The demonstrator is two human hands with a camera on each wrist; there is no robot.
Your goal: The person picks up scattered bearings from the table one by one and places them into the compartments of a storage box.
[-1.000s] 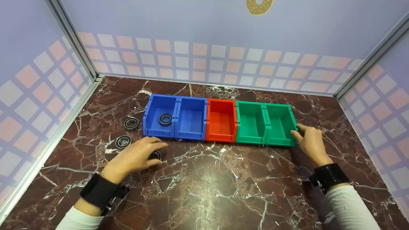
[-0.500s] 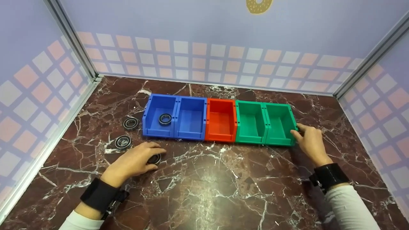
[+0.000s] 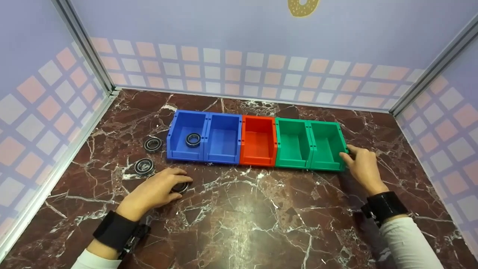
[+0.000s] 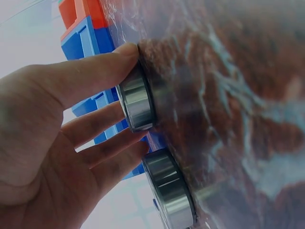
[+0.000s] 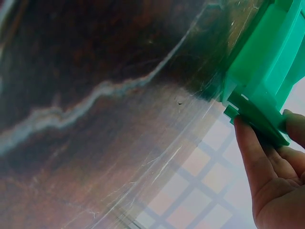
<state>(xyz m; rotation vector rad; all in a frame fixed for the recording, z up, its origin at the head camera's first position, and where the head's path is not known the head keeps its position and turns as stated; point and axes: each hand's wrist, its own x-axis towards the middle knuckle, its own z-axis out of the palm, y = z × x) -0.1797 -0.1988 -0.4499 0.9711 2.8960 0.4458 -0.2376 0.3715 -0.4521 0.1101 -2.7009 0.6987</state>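
My left hand is low over the marbled table, left of centre, with thumb and fingers around the rim of a ball bearing. In the left wrist view the thumb lies on one side of this bearing's shiny steel edge, the fingers on the other. Two more bearings, a nearer one and a farther one, lie left of the bins. Another bearing is inside the leftmost blue bin. My right hand grips the outer side wall of the rightmost green bin, thumb over its edge.
The bins stand joined in a row: a second blue bin, a red bin and another green bin lie between the end ones. Panel walls enclose the table at the back and both sides.
My left hand has come slightly nearer to me, and its thumb and fingers have drawn in around the bearing. The right hand and bins stay in place.
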